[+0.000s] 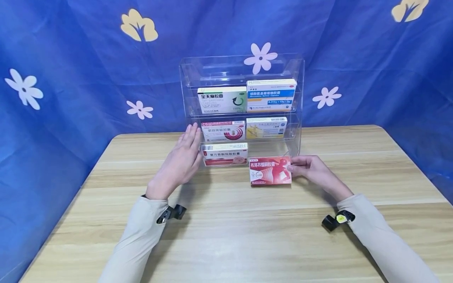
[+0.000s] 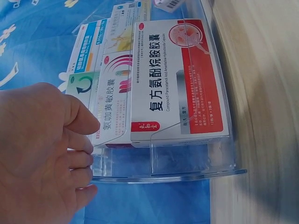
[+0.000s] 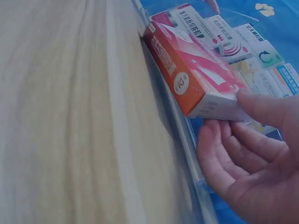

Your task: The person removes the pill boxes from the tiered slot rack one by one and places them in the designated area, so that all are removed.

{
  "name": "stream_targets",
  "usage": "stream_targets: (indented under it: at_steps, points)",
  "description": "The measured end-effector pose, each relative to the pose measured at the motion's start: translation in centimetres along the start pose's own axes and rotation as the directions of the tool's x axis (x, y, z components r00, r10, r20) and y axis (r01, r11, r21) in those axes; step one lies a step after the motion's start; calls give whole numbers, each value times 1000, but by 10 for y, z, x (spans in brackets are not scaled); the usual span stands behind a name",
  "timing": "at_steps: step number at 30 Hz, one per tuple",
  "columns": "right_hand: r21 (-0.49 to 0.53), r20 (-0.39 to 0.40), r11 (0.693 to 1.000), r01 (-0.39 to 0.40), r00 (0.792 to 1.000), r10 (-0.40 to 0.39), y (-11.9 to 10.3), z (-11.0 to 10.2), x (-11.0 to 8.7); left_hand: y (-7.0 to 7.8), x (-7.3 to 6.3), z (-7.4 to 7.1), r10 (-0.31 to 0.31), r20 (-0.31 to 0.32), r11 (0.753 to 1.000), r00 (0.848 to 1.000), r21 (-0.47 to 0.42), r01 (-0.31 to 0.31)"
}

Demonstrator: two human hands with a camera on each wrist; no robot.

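Observation:
A red medicine box (image 1: 270, 171) is pinched at its right end by my right hand (image 1: 311, 171), thumb on the front face and fingers behind. It overlaps the front of the lowest tier of a clear acrylic rack (image 1: 272, 148). In the right wrist view the box (image 3: 194, 70) is tilted, close to the rack's front edge. My left hand (image 1: 180, 159), fingers straight, lies along the rack's left side. Beside it on the lowest tier stands a white-and-red medicine box (image 1: 224, 154), its printed front plain in the left wrist view.
On the middle tier are a white-and-pink box (image 1: 223, 131) and a white-and-yellow box (image 1: 266, 128). The top tier holds a white-and-green box (image 1: 222, 100) and a blue-and-white box (image 1: 271, 96). The rack stands on a wooden table (image 1: 226, 236) before a blue flowered curtain (image 1: 88, 78).

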State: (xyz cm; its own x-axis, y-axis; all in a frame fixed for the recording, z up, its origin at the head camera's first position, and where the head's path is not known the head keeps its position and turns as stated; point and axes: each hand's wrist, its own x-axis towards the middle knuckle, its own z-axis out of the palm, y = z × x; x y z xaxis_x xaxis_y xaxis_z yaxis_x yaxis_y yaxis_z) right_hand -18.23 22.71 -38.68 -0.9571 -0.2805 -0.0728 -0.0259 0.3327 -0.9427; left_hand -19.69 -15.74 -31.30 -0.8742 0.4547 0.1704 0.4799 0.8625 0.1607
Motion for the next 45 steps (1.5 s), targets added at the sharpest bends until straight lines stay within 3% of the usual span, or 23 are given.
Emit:
stream_targets:
  at_steps: [4,15,26,35,45]
  points:
    - [87,55,995,-51,997,46,1,0,1,1,2,-1,2,3,1000,1000,-4,-2]
    - [158,113,969,-189,978,173,6,1,6,0,0,-1,-22,12,999,1000,-27,23]
    - [76,86,975,-209,976,202,-1,7,10,0,0,0,-13,-7,1000,1000,-18,13]
    - [20,1,973,-230,973,230,-2,10,9,2,-2,1,-23,-4,999,1000,-27,23]
    - [62,-3,965,-255,967,256,-3,6,6,2,-1,0,-22,-3,1000,1000,-21,22]
